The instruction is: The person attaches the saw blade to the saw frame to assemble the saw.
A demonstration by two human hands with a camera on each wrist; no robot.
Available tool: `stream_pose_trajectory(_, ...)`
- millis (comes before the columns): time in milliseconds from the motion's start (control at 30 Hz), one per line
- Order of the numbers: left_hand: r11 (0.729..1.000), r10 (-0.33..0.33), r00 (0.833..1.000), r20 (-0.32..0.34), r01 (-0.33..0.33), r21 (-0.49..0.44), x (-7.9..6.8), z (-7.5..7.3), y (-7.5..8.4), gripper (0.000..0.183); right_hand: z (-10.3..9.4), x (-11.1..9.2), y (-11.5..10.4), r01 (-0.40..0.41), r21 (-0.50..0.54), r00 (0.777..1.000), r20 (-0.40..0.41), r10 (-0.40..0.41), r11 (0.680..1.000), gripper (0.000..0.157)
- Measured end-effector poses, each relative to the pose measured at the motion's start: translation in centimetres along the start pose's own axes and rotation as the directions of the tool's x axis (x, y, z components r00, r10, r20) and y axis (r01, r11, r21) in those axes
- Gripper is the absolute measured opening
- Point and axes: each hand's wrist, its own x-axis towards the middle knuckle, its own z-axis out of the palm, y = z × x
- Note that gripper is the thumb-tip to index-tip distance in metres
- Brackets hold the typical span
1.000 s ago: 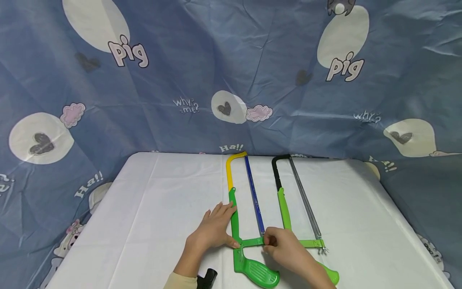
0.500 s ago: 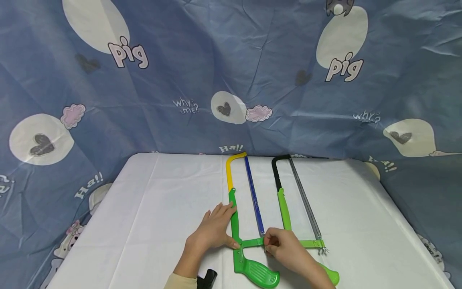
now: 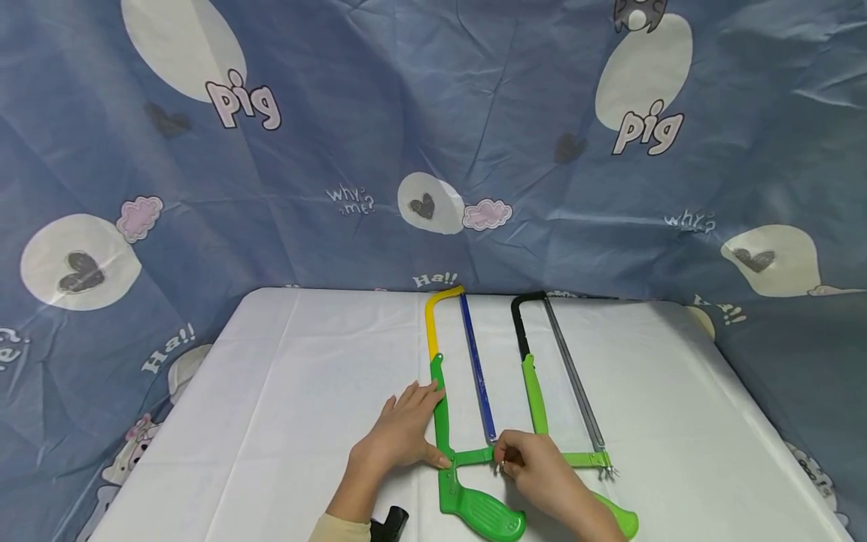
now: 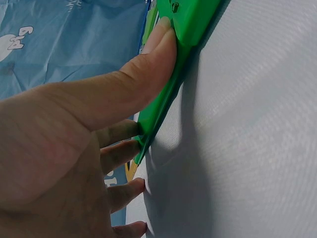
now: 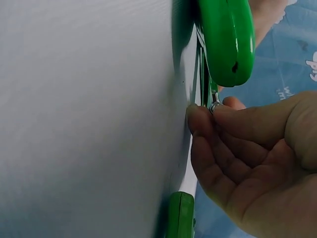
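Observation:
A hacksaw (image 3: 441, 421) with a green frame and handle, a yellow front bow and a blue blade (image 3: 479, 369) lies on the white table. My left hand (image 3: 401, 430) rests against its frame with fingers spread. In the left wrist view the thumb (image 4: 143, 74) presses the green frame and two fingertips touch its side. At the near end of the blade my right hand (image 3: 535, 463) pinches a small metal wing nut (image 5: 214, 106) between thumb and index finger. The fingers cover most of that nut.
To the right lies a second hacksaw (image 3: 533, 391) with a light green frame, black bow and grey blade; my right forearm crosses over its handle. A black object (image 3: 390, 522) sits by my left wrist. Blue printed cloth (image 3: 379, 248) hangs behind the table (image 3: 325, 361).
My right thumb and fingertips have shifted slightly at the wing nut, and a bit of its metal now shows below them. The left hand and both hacksaws stay in place.

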Motion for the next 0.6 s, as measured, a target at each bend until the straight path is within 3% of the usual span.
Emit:
stream_pose_trajectory(267, 1.0, 0.001, 1.0, -0.005, -0.001, 0.0, -0.01, -0.04, 0.02, 0.112, 0.1, 0.02, -0.1, 0.049, -0.097, 0.997, -0.052, -0.054, 0.994, 0.028)
stream_pose_trajectory(600, 1.0, 0.003, 1.0, -0.008, -0.003, 0.0, 0.07, 0.12, 0.04, 0.112, 0.25, -0.1, -0.42, 0.044, -0.18, 0.994, -0.087, -0.061, 0.983, 0.031)
